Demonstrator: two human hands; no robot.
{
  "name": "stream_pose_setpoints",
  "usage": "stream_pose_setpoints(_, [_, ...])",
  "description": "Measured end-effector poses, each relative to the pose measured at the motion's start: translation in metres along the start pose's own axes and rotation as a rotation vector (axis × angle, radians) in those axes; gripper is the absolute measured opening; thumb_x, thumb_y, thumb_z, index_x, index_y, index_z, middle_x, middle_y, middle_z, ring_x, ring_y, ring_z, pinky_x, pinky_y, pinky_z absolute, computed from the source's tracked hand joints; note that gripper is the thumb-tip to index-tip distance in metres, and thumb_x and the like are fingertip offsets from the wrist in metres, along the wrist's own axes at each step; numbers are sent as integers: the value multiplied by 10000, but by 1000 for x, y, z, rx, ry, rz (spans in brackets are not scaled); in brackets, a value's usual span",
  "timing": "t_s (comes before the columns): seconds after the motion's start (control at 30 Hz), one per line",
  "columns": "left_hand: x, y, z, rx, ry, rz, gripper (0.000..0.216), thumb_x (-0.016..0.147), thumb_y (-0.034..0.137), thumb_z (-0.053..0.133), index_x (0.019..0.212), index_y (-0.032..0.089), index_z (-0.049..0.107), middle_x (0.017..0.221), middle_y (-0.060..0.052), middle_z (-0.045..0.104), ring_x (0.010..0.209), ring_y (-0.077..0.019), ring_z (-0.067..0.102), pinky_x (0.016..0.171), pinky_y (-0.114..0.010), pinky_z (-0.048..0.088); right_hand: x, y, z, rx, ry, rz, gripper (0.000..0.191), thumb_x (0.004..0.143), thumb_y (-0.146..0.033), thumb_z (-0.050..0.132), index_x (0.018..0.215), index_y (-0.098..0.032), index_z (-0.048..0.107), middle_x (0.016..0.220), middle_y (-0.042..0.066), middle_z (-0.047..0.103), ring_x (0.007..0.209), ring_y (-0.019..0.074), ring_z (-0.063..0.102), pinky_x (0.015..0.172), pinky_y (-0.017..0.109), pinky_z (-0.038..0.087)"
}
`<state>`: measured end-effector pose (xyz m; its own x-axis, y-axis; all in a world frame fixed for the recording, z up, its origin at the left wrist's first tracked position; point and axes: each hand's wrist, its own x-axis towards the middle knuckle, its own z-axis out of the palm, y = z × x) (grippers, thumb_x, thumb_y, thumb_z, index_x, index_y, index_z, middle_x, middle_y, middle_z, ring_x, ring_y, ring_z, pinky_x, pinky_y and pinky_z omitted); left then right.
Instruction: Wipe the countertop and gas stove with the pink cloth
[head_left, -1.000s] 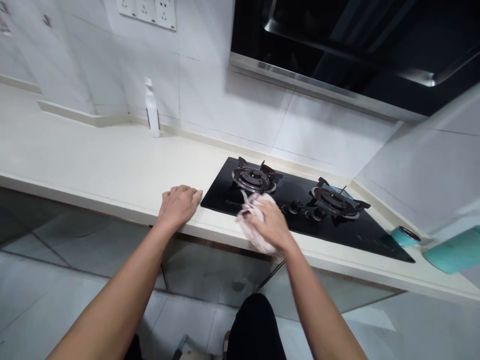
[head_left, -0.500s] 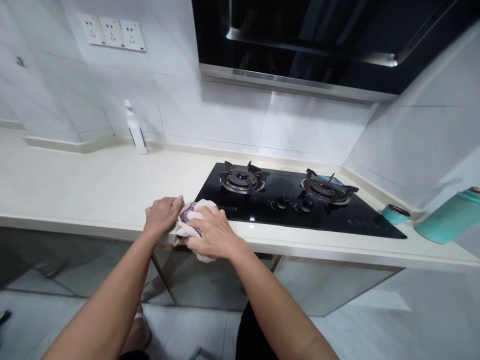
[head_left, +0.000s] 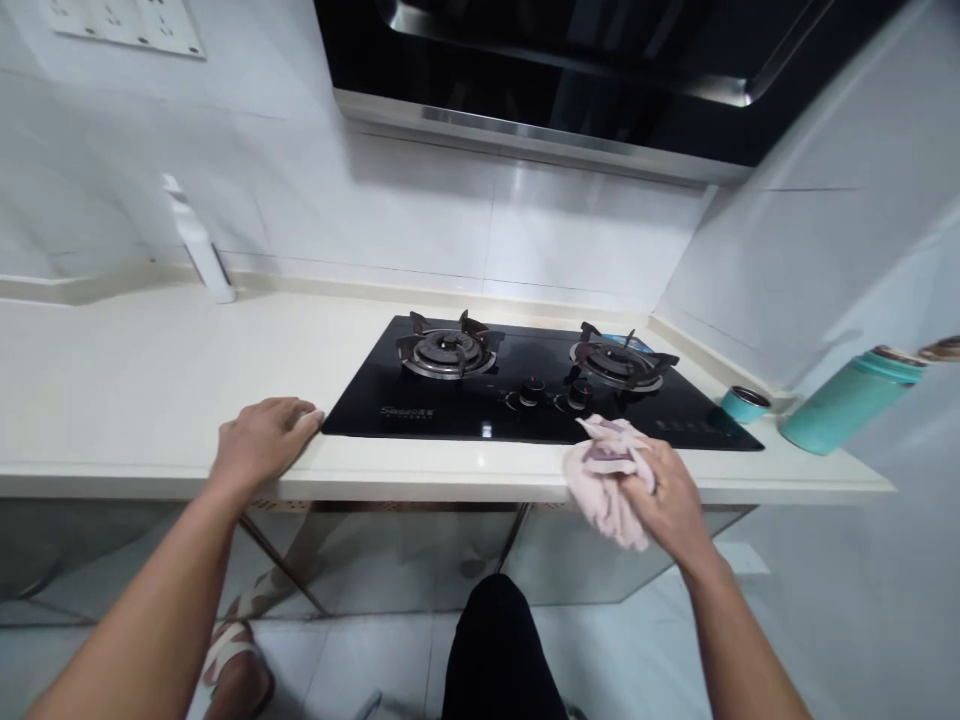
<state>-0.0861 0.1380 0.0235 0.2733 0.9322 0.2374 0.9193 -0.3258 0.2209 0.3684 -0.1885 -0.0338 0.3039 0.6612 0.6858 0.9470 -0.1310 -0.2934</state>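
A crumpled pale pink cloth (head_left: 611, 480) with a purple pattern is gripped in my right hand (head_left: 667, 500). It lies over the counter's front edge, and part of it hangs down below. Its top touches or nearly touches the front of the black gas hob (head_left: 480, 425). My left hand (head_left: 264, 440) rests palm down on the cream countertop (head_left: 150, 385), empty, its fingers stretched out. The fingertips are close to the hob's front left corner. Two burners with dark pan supports (head_left: 450, 350) and two black knobs (head_left: 532, 390) are on the hob.
A white spray bottle (head_left: 199, 245) stands by the back wall on the left. On the right are a small teal cup (head_left: 745, 404) and a tall teal container (head_left: 847, 405) with utensils. A black range hood (head_left: 525, 60) hangs above the hob. Glossy cabinet doors (head_left: 420, 560) lie below.
My right hand has carried the cloth rightward along the counter's front edge. My left hand has come off the cloth and rests on the countertop. The view has shifted right.
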Motion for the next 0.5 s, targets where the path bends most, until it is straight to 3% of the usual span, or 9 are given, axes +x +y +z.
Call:
stream_pose_setpoints(0.13, [4, -4, 4, -13, 12, 12, 558, 940, 597, 390, 1201, 277, 765, 1425, -90, 701, 1335, -388, 604, 1054, -573, 477, -9, 82, -34, -164, 78, 190, 377, 877, -429, 513, 1124, -257, 739, 1195, 97, 726, 1129, 305, 656, 1006, 475, 509])
stream_pose_setpoints(0.23, [4, -5, 6, -32, 19, 29, 548, 937, 594, 401, 1208, 282, 761, 1427, -86, 699, 1343, -387, 597, 1067, -583, 469, -12, 112, -43, -224, 138, 261, 402, 848, -454, 515, 1105, -243, 740, 1172, 109, 738, 1125, 322, 664, 1007, 491, 513])
stream_pose_setpoints(0.37, [1, 0, 7, -57, 42, 23, 521, 946, 564, 398, 1193, 273, 753, 1439, -87, 686, 1359, -382, 579, 1109, -600, 436, -21, 103, -29, -221, 288, 196, 431, 855, -455, 510, 1132, -199, 719, 1215, 152, 706, 1154, 333, 644, 1049, 529, 502])
stream_pose_setpoints(0.5, [-6, 9, 2, -76, 30, 8, 506, 973, 512, 389, 1206, 239, 745, 1444, -123, 672, 1365, -386, 557, 1128, -606, 408, -33, 58, 3, -203, 455, 79, 398, 905, -432, 572, 1189, -183, 699, 1290, 176, 668, 1226, 345, 628, 1086, 573, 491])
